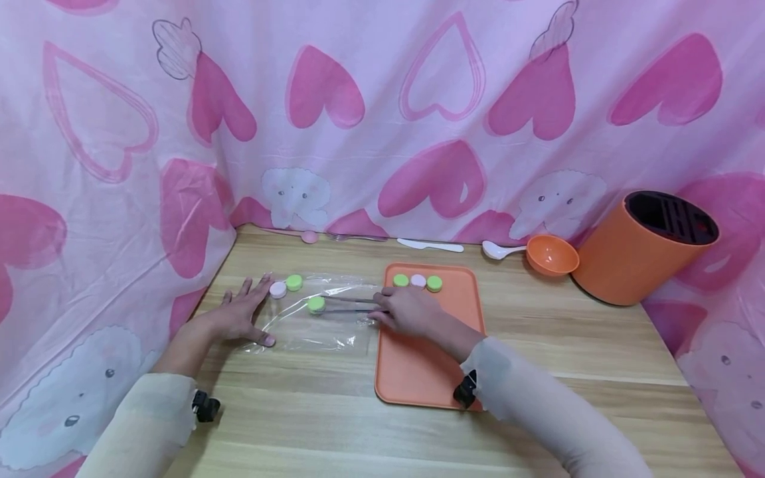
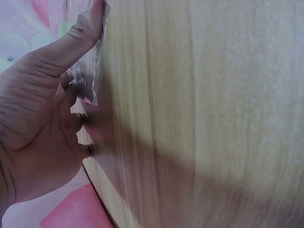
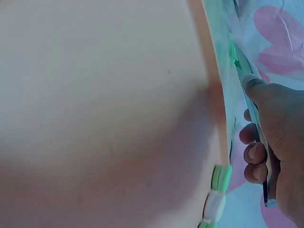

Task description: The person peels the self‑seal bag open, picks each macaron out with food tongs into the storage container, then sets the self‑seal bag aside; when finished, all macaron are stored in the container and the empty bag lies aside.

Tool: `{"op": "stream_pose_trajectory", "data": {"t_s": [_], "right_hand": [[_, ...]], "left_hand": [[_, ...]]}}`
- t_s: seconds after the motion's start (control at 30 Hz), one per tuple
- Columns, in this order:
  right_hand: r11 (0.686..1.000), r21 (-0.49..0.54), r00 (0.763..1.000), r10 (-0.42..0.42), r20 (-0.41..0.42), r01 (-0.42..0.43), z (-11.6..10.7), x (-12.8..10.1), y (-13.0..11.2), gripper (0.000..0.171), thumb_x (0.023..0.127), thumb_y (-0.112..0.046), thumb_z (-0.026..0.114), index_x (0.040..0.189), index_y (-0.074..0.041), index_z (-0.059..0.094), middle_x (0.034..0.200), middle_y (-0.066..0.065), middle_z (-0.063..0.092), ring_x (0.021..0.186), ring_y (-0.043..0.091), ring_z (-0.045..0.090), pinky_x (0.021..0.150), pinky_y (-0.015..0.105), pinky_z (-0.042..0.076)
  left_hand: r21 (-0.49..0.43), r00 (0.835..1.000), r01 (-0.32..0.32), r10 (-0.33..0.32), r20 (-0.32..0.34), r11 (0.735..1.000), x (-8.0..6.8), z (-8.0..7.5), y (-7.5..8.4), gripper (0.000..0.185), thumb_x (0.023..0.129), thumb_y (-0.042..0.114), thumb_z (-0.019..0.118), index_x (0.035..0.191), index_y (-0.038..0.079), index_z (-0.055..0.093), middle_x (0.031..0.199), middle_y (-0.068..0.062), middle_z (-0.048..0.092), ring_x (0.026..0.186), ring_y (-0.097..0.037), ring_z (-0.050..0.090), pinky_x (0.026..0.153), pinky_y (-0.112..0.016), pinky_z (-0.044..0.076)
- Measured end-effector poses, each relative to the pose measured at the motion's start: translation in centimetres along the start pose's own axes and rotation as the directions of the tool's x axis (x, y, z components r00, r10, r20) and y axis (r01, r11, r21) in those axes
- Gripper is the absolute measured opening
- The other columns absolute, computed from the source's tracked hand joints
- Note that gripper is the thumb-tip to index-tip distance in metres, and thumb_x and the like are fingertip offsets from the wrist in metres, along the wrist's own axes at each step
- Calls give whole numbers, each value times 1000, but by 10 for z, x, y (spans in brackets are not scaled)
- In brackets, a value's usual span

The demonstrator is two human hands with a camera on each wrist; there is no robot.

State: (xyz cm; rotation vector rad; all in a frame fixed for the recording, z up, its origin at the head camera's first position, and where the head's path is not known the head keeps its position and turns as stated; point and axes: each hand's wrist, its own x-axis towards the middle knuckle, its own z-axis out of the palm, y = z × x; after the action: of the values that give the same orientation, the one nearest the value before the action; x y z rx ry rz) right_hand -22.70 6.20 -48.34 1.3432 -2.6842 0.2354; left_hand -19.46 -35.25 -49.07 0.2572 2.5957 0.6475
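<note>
My right hand (image 1: 409, 311) grips a pair of metal tongs (image 1: 349, 310) above the left edge of the orange tray (image 1: 427, 372). At the tongs' tips is a green macaron (image 1: 316, 305), over the clear plastic bag (image 1: 323, 338). My left hand (image 1: 242, 315) rests with fingers spread on the bag's left edge; its thumb touches the plastic in the left wrist view. By its fingertips sit a pale pink macaron (image 1: 277, 289) and another green macaron (image 1: 294, 283). Two green macarons with a pink macaron (image 1: 418, 282) between them line the tray's far end.
Along the back lie a pink spoon (image 1: 309, 237), a fork (image 1: 358, 237), a white knife (image 1: 429, 245) and a white spoon (image 1: 499, 250). An orange bowl (image 1: 552, 255) and an orange knife block (image 1: 639, 252) stand at the right. A patterned curtain (image 1: 358, 153) borders the wooden table (image 1: 299, 411).
</note>
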Motion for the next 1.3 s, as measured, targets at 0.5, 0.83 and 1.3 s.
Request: {"op": "stream_pose_trajectory", "data": {"t_s": [0.5, 0.83, 1.3], "right_hand": [[993, -101, 996, 49, -75, -56, -14, -37, 29, 29, 102, -46, 80, 109, -19, 82, 93, -3, 73, 69, 15, 66, 59, 36, 60], [991, -97, 992, 78, -97, -88, -20, -65, 48, 37, 101, -46, 80, 120, -15, 84, 88, -3, 73, 63, 13, 62, 56, 35, 56], [975, -147, 981, 150, -124, -168, -36, -106, 67, 33, 98, -45, 84, 112, -15, 83, 78, -4, 63, 59, 15, 59, 54, 36, 56]], "left_hand": [[-9, 1000, -3, 3, -1, 1000, -2, 2, 0, 152, 75, 50, 100, 177, 5, -5, 185, -25, -7, 166, -60, -17, 127, -84, -14], [-11, 1000, 0, 0, -1, 1000, -2, 3, 0, 154, 75, 50, 100, 177, 5, -6, 185, -26, -6, 166, -59, -17, 127, -84, -14], [3, 1000, 3, -3, -5, 1000, -3, 1, 3, 152, 76, 49, 100, 177, 5, -5, 185, -26, -7, 167, -59, -16, 128, -83, -13]]}}
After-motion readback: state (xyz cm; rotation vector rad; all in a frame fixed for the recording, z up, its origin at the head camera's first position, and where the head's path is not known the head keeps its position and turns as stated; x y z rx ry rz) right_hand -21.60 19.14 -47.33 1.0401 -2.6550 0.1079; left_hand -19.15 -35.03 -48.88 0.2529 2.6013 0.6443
